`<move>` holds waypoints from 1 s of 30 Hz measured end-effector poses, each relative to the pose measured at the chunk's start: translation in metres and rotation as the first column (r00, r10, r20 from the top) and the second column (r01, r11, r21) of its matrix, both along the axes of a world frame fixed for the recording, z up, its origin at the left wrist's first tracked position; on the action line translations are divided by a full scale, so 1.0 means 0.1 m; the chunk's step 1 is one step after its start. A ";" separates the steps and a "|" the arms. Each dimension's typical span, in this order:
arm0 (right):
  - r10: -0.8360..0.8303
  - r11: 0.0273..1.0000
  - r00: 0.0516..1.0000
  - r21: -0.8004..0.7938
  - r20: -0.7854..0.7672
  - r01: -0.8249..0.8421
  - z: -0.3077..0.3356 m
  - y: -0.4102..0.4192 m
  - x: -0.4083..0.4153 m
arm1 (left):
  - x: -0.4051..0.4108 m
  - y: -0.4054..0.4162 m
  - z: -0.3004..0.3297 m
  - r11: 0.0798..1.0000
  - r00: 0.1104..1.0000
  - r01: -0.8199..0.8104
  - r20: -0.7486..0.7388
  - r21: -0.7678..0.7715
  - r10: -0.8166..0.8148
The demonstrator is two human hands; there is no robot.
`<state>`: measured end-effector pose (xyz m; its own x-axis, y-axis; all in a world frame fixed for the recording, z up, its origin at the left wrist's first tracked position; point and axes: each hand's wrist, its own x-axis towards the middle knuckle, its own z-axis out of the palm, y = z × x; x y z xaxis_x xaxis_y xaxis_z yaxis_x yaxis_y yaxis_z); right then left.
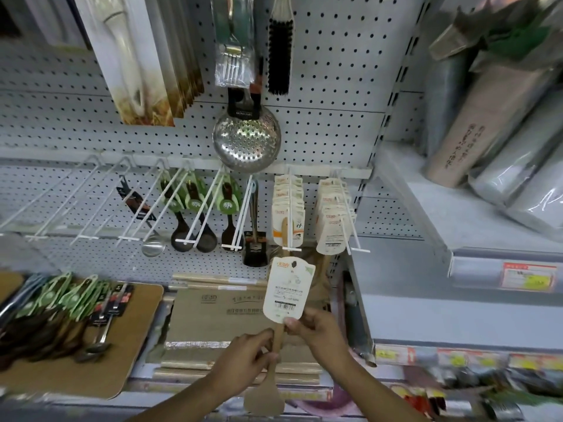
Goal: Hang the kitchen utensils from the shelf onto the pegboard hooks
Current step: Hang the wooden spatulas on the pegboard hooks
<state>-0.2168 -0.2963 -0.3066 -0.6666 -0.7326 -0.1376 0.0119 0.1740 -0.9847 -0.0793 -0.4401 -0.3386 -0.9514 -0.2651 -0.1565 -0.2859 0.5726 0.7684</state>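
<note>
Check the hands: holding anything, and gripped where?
Yes: both hold one wooden spatula by its handle. The right hand pinches just under the card tag; the left hand grips mid-handle, blade hanging down.

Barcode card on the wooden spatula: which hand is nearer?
Right. The right hand pinches the handle at the bottom edge of the barcode card, touching it. The left hand grips the wooden spatula lower down the handle, clear of the card.
</note>
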 end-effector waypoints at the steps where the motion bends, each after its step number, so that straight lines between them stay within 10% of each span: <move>1: -0.008 1.000 1.000 0.007 -0.010 0.008 0.01 -0.04 0.01 | 0.00 0.01 0.00 1.000 1.000 -0.004 -0.004 0.016 0.004; 30: -0.172 0.980 0.976 0.079 -0.130 0.184 0.07 -0.70 -0.57 | -0.54 -0.28 -0.38 0.933 0.974 -0.225 0.022 0.280 0.227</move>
<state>-0.2737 -0.3666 -0.3000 -0.8009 -0.5891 -0.1070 -0.0683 0.2675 -0.9611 -0.1336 -0.4681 -0.3768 -0.8734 -0.4205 -0.2456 -0.3741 0.2564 0.8912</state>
